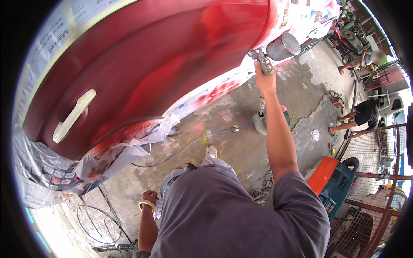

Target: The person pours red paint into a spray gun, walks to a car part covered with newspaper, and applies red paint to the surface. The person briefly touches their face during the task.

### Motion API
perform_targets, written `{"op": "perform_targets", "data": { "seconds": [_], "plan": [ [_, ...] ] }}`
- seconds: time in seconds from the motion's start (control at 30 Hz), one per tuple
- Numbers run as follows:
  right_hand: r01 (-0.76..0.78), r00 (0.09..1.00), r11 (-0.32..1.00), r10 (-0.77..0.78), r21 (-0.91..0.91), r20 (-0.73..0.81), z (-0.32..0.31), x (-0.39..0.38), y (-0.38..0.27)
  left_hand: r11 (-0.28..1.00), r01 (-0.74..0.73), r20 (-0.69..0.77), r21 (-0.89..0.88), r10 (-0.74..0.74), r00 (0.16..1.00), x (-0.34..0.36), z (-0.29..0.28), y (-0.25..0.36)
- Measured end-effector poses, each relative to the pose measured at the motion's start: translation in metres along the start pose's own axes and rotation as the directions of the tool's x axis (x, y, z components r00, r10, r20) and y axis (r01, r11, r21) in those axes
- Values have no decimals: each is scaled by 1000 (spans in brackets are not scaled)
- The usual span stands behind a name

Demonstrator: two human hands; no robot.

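Observation:
My right hand [265, 79] is raised and wrapped round the handle of a metal spray gun [261, 59], which has a grey paint cup [284, 46] on it. The gun is close to the edge of a red car door panel [155, 56], whose paint is brighter in patches. Down at my left side, my left hand [149, 196] is closed, with a roll of masking tape [147, 204] round its wrist. Something whitish [158, 209] shows beside that hand; whether the fingers hold it I cannot tell. Pale masking tape covers the door handle [74, 116].
Newspaper and plastic sheeting [47, 167] mask the panel's surroundings. A hose [172, 157] crosses the concrete floor [241, 172]. To the right are an orange and teal part [329, 180], a wire mesh fence [365, 159], a bending person [365, 116] and another person farther off [365, 59].

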State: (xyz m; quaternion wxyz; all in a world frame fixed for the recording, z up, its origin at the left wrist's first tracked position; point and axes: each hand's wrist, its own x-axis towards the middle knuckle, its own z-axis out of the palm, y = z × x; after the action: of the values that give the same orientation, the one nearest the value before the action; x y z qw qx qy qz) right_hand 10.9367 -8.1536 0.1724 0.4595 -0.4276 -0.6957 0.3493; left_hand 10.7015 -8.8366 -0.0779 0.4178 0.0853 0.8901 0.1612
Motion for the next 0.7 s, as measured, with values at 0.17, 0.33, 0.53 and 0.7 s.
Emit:
{"op": "perform_targets", "data": {
  "seconds": [0.17, 0.33, 0.53, 0.7],
  "plan": [
    [43, 992, 997, -50, 63, 117, 35, -82, -45, 996, -40, 20, 74, 38, 999, 3, -32, -8],
    [-20, 977, 996, 0, 88, 212, 81, -167, -119, 991, -98, -8, 87, 99, 995, 4, -65, -38],
    [-5, 959, 990, -34, 139, 281, 131, -252, -173, 998, 4, 46, 58, -7, 999, 10, -88, -112],
    [-38, 940, 985, -22, 169, 340, 165, -309, -216, 995, 30, 54, 97, -36, 998, 8, -95, -179]
  ]
}}
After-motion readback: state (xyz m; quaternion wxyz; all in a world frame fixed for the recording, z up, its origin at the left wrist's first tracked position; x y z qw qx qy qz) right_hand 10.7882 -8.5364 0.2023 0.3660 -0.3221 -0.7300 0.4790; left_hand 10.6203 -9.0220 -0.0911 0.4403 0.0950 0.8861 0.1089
